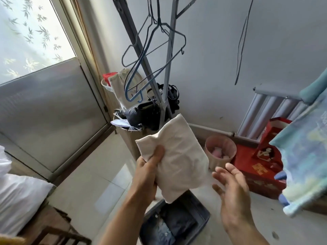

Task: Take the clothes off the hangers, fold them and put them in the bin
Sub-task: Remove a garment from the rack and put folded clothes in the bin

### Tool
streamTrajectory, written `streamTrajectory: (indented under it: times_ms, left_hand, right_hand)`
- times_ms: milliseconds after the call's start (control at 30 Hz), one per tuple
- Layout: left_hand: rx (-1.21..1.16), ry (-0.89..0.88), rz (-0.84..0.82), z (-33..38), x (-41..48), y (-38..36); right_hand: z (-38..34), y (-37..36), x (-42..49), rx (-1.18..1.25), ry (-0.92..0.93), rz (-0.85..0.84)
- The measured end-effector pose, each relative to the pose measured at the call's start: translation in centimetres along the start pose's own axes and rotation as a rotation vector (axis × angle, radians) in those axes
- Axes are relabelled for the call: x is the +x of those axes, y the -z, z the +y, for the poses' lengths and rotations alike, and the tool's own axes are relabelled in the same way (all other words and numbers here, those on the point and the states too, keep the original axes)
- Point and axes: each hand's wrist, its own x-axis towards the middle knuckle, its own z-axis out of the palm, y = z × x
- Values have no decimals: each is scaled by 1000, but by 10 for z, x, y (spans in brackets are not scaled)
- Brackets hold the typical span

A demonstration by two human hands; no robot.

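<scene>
The left hand (150,167) grips a folded white garment (180,156) near its upper left corner. The thumb is pressed on the front and the fingers are out of sight behind the cloth. The right hand (230,184) is just beside the garment's lower right edge. It is spread open, palm turned inward, and holds nothing. Directly below both hands sits the dark bin (203,212) on the floor, with dark folded clothes (178,225) already in it. Above the hands, bare wire hangers (155,50) dangle from the grey rack (166,85). Out past the right hand, a blue-green garment (304,152) is yet to be taken down.

The folding looks done, and the drop into the bin seems to be what remains for this piece. The risk is the one-sided grip. With only a corner pinched, the loose layers could slide apart on the way down and undo the fold. The bundle's low tip also hangs close to the bin's far rim, so a careless release might land it on the edge or the floor. Support from the open right hand would steady it.

The bin's near end is cut off by the frame and the left forearm. What kind of garment the white piece is cannot be told. The blue-green garment runs off the right edge, and how it is hung is unclear.
</scene>
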Motion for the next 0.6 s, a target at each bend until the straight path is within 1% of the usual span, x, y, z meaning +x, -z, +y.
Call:
streamTrajectory:
  times_ms: [33,67,100,167,233,300,367,500,600]
  left_hand:
    - [71,22,-41,-1,5,5]
    - [137,55,-74,-5,10,9]
    - [190,97,-106,-10,15,12]
    - [213,188,-150,-23,24,16]
    - [181,268,-152,-38,34,19]
    - [158,350,-103,-56,47,26]
    - [140,425,-44,-75,62,34]
    - [176,479,71,-130,98,62]
    - [263,474,97,-178,111,87]
  right_hand:
    - [1,2,10,-95,100,-53]
    - [2,1,20,-180,155,-163]
    - [5,-1,30,-251,150,-296]
    - [10,-7,48,-343,48,-514]
    - [22,-6,66,-327,-133,-621]
    - [44,2,81,-263,-293,-643]
    - [70,11,93,-219,-350,-612]
    - [127,11,117,-179,-341,-463]
    - [173,10,142,-155,-321,-372]
